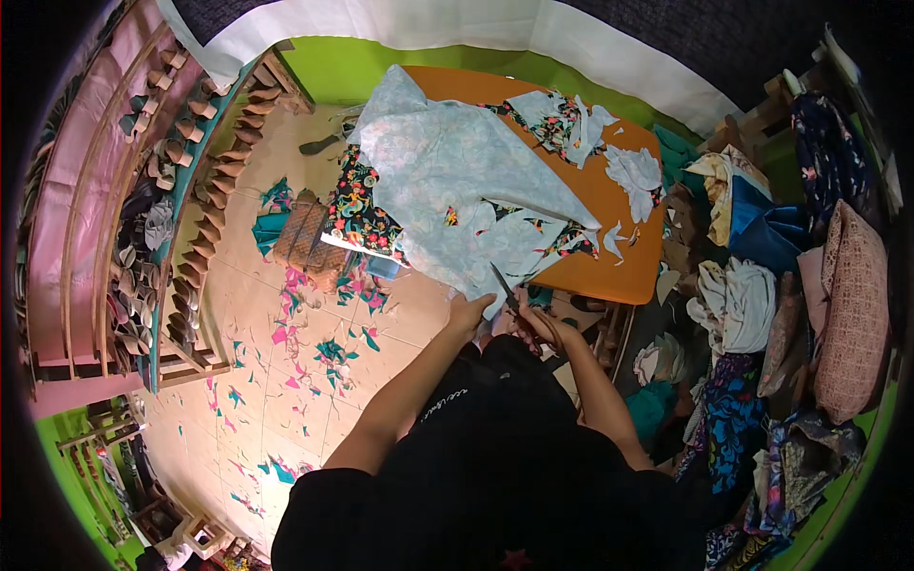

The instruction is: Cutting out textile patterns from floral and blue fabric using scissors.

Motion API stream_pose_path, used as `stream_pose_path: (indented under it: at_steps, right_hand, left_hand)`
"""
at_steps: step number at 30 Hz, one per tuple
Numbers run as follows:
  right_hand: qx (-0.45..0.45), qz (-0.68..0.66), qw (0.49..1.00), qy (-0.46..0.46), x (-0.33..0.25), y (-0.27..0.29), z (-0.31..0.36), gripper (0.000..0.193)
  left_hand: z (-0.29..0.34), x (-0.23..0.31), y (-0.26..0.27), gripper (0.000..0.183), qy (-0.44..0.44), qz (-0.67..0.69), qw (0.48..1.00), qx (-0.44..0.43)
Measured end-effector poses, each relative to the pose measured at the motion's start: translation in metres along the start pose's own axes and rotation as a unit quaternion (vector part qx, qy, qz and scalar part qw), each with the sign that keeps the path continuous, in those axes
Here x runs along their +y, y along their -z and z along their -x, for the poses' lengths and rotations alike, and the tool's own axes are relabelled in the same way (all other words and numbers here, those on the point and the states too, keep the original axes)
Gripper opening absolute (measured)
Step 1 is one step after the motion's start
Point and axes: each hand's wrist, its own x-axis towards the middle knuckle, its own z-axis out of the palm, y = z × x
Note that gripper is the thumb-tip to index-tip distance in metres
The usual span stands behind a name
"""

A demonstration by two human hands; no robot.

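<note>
One table (590, 276) is standing ahead of me. One cloth (447, 152), mostly pale side up, is covering its left part and hanging past its near edge. At least three offcuts (632, 171) are lying on the table's right part. Two hands are engaging: my left hand (467, 312) is pinching the cloth's near edge, fingers closed; my right hand (552, 331) is curling around the handles of one pair of scissors (511, 297), blades pointing at the cloth.

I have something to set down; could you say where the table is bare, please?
The rounded orange table is bare at its near right corner and between the pale-backed floral fabric and white cloth scraps; fabric crowds its left.
</note>
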Motion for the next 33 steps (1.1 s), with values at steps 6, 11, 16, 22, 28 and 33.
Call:
stream_pose_path:
  at_steps: [6, 11, 16, 22, 28, 33]
  right_hand:
    - [0.003, -0.059, 0.996, -0.06, -0.003, -0.017, 0.007, 0.067]
    - [0.015, -0.05, 0.997, -0.052, -0.01, -0.026, 0.018, 0.063]
    - [0.041, -0.039, 0.997, -0.043, -0.013, -0.029, 0.026, 0.062]
    - [0.047, -0.001, 0.999, -0.024, -0.013, -0.031, 0.026, 0.067]
    - [-0.02, -0.153, 0.984, -0.087, -0.005, -0.029, 0.019, 0.069]
    - [-0.016, -0.074, 0.991, -0.107, -0.015, -0.029, 0.022, 0.073]
  left_hand:
    - [-0.013, -0.024, 0.016, 0.031, -0.019, 0.072, 0.994, -0.076]
    - [-0.019, -0.033, 0.014, 0.033, -0.048, 0.017, 0.997, -0.061]
    - [-0.011, -0.025, 0.014, 0.034, -0.052, -0.011, 0.997, -0.054]
    - [-0.014, -0.026, 0.016, 0.03, -0.023, -0.056, 0.998, -0.03]
    - [-0.011, -0.018, 0.018, 0.03, 0.007, -0.017, 0.998, -0.055]
    - [-0.013, -0.02, 0.025, 0.029, 0.026, -0.016, 0.998, -0.053]
